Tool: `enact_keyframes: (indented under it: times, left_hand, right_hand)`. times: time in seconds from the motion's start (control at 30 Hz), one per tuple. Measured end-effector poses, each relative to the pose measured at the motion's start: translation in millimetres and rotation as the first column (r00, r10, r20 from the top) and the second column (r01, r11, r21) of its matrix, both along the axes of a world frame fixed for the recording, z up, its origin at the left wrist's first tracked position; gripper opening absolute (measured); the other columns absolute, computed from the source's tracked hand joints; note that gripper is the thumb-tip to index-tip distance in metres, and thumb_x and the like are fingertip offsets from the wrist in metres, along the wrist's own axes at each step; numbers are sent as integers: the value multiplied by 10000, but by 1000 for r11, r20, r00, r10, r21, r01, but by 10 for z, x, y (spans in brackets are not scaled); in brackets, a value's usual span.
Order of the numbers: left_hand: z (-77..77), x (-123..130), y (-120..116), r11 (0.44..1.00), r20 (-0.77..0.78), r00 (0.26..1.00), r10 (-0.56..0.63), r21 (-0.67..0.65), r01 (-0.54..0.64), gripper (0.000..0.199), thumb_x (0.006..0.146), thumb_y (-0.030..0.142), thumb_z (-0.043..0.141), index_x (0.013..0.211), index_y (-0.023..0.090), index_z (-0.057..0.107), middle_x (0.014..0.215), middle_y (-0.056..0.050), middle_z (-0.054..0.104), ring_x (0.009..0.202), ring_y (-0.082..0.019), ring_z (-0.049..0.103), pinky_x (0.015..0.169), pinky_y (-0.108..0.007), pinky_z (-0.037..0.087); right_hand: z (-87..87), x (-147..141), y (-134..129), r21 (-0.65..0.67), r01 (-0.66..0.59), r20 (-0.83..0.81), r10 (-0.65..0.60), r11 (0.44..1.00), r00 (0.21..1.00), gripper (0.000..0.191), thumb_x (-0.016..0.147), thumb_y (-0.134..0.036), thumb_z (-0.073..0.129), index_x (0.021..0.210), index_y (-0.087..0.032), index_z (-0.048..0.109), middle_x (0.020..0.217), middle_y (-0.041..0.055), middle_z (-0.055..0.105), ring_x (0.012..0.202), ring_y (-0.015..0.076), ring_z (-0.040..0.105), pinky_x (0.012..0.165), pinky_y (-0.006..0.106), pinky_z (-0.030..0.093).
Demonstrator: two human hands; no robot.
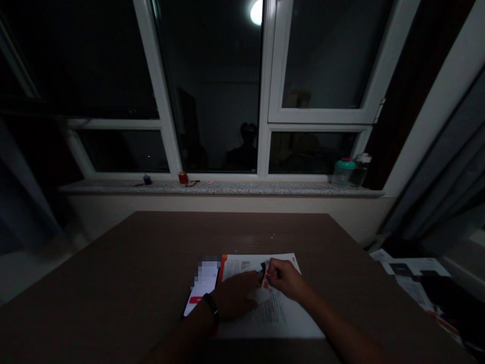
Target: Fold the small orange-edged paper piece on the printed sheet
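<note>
A printed booklet (278, 321) with an orange left edge lies on the table beneath both hands. My left hand (237, 296), with a dark band on its wrist, rests across it with fingers stretched out. Its fingertips are by a small piece with dark, white and orange parts (264, 283), which lies between the hands. My right hand (286, 278) is closed in a pinch at the right side of this piece. What the right fingertips hold is too small and dim to make out. Left of the booklet, a phone (202, 290) with a lit screen lies near my left wrist.
The brown table (113, 283) reaches toward a stone windowsill (235, 188). On the sill stand a red jar (183, 177), a small dark bottle (147, 179), a teal-lidded container (343, 172) and a clear bottle (359, 171). Papers (413, 283) lie beyond the table's right edge.
</note>
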State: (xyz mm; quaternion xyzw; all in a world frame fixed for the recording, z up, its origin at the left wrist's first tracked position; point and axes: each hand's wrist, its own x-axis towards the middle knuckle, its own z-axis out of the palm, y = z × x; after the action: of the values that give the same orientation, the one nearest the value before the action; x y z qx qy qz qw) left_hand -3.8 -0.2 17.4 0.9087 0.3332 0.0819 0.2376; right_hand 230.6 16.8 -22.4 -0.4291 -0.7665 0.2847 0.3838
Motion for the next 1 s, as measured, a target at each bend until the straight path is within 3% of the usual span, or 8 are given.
enact_keyframes:
  times: [0.23,0.47,0.6,0.87,1.0]
  left_hand:
    - [30,2,-21,999,16,999,-28,18,28,651,818,211,677,1406,248,402,1476,-108,446,1346,-294,420,1112,-454,334]
    - [-20,14,0,999,4,999,-32,35,32,654,838,192,648,1432,245,379,1496,-111,422,1369,-290,392,1126,-464,312]
    - [-58,-2,13,999,-12,1000,-22,40,22,736,828,197,659,1478,251,318,1521,-113,388,1387,-295,366,1136,-477,298]
    - [66,31,-36,999,19,999,-39,24,39,647,799,152,649,1393,259,416,1467,-93,459,1356,-297,408,1123,-468,315]
    - [64,39,-32,999,11,999,-33,4,33,655,790,157,670,1388,249,419,1460,-97,466,1340,-294,427,1116,-454,331]
  right_hand:
    - [46,25,-132,-106,-116,-6,116,988,993,151,697,-128,639,646,-191,511,573,-75,464,533,93,419,519,184,308]
    - [31,-39,-67,16,27,-33,-26,1000,999,171,765,-166,580,653,-203,456,602,-59,468,560,106,443,548,193,327]
    - [45,-28,-67,-10,-7,-27,6,1000,1000,157,755,-157,590,656,-199,475,608,-57,488,557,102,443,548,190,327]
    - [26,45,-156,-99,-140,-1,141,985,990,142,710,-134,645,643,-188,532,570,-67,498,532,94,445,525,183,338]
    - [11,3,-149,-74,-100,-16,99,992,995,147,708,-115,622,658,-197,510,588,-67,501,533,96,439,516,181,321]
